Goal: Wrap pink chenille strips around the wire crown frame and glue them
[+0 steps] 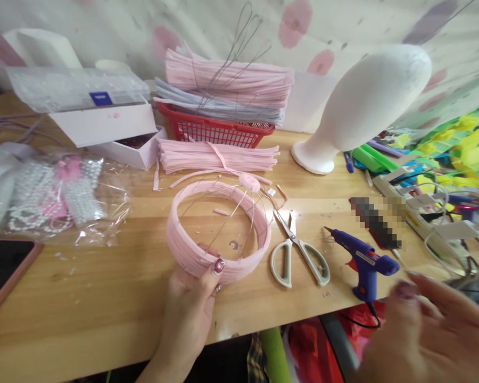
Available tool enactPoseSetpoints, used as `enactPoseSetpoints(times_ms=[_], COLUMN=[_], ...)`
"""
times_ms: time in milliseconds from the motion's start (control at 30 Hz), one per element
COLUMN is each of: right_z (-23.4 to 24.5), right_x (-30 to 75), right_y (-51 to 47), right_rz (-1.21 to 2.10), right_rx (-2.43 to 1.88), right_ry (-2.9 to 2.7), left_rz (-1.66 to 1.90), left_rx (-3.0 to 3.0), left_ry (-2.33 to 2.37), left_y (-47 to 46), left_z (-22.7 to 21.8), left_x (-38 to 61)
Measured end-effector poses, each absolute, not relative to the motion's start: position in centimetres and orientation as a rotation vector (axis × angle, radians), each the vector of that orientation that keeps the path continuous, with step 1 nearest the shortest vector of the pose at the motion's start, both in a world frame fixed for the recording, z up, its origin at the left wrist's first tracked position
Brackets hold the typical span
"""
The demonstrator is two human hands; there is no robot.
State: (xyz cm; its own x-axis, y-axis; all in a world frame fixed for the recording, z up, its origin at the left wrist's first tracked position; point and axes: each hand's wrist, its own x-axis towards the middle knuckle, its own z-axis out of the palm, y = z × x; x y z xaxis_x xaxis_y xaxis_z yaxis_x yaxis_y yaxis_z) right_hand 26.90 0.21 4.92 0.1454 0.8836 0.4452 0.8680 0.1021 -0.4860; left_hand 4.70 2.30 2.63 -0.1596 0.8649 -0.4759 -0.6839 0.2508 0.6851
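Note:
My left hand [195, 292] is closed on the near wall of a pink ring [175, 239] wrapped in fuzzy stems, thumb inside the rim. Thin wires rise from the ring to a small pink fuzzy disc [249, 182] above its far edge. My right hand [435, 330], blurred by motion, is at the lower right with thumb and fingers apart, and nothing shows between them. Closest to it is a blue hot glue gun [363, 260] standing on the table. Scissors [293, 242] with pale handles lie partly spread between the ring and the glue gun.
Behind the ring lie a pink stem bundle [219, 157] and a red basket [219, 133] of stems. At left are bagged pearl strands [80, 202], a white box [107, 125] and a phone [8, 271]. A white foam head [375, 96] and a power strip [407, 213] stand right.

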Motion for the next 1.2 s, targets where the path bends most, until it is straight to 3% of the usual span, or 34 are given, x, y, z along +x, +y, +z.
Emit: enactPoseSetpoints(times_ms=[300,600,867,1200], right_z=[5.2,4.5,5.8,6.5], right_x=[19.3,18.6,18.6,18.4], right_y=[2.5,3.8,4.2,3.9], right_rz=[0.066,0.106,0.147,0.165], right_rx=[-1.252,-0.981,-0.837,-0.814], right_ry=[-2.078,-2.106,-2.166,-2.177], left_rz=[1.406,1.417,1.356,1.373], left_rx=[0.106,-0.1,-0.128,0.05], left_ry=[1.015,1.062,1.142,1.015], left_y=[2.1,2.1,1.2,2.0], left_z=[3.7,4.4,3.3,5.2], left_x=[3.8,2.9,1.6,3.0])
